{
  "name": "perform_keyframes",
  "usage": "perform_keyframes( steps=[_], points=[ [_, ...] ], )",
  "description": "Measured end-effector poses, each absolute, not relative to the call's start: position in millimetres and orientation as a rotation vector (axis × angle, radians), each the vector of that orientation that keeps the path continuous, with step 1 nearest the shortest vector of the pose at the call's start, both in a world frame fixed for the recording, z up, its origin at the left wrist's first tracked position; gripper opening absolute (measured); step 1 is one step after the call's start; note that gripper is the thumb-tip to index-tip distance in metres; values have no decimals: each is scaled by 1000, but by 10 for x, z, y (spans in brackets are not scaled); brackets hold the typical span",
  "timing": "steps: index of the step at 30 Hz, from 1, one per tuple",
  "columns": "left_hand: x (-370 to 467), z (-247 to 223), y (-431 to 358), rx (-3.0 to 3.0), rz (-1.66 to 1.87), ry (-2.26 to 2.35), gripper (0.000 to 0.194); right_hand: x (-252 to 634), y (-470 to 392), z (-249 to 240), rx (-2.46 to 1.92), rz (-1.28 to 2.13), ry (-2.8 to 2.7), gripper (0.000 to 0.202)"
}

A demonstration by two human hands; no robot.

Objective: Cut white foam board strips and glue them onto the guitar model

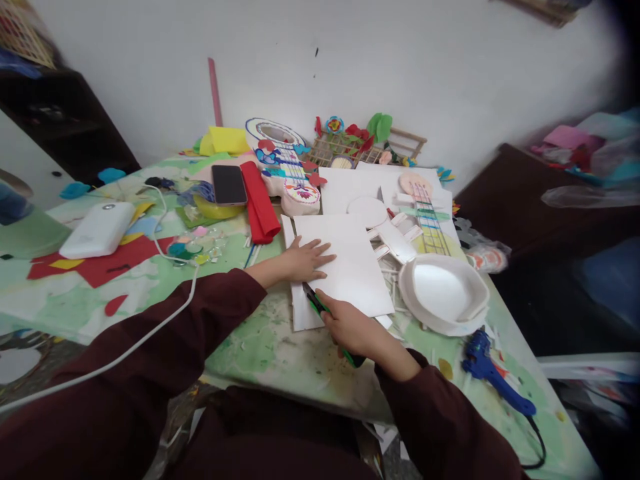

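Note:
My left hand [305,260] lies flat with its fingers spread on a white board [350,267], pressing near its left side. In my right hand [353,325] is a green and black utility knife [316,303], its tip touching the board just below my left hand. A narrow white strip [301,313] shows along the left of the board, with a dark gap between them near the top. A white bowl-like tray [444,320] made of board stands to the right of my right hand.
A blue glue gun [495,380] with a black cord lies at the right edge. Behind are a decorated paper guitar [290,167], red felt [259,207] and a phone [229,185]. A white power bank [99,230] sits left; its white cable [165,320] crosses my left sleeve.

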State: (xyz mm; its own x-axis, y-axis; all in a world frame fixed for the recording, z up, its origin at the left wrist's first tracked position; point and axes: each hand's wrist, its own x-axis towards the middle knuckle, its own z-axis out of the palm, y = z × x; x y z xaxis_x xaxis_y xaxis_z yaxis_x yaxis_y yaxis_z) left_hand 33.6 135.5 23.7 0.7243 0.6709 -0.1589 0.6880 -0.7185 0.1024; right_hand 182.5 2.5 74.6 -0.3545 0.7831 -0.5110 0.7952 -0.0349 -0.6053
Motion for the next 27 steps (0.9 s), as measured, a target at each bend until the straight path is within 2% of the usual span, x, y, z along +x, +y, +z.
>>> perform_keyframes(
  steps=[5, 15, 27],
  points=[
    [327, 187, 1378, 2747, -141, 1110, 59, 1824, 4, 858, 1790, -1290, 2229, 55],
    [320, 104, 1428, 2747, -94, 1086, 58, 1919, -218, 934, 1771, -1314, 2132, 56],
    [323, 105, 1443, 2781, -160, 1086, 59, 2000, -431, 938, 1836, -1327, 2301, 53]
  ],
)
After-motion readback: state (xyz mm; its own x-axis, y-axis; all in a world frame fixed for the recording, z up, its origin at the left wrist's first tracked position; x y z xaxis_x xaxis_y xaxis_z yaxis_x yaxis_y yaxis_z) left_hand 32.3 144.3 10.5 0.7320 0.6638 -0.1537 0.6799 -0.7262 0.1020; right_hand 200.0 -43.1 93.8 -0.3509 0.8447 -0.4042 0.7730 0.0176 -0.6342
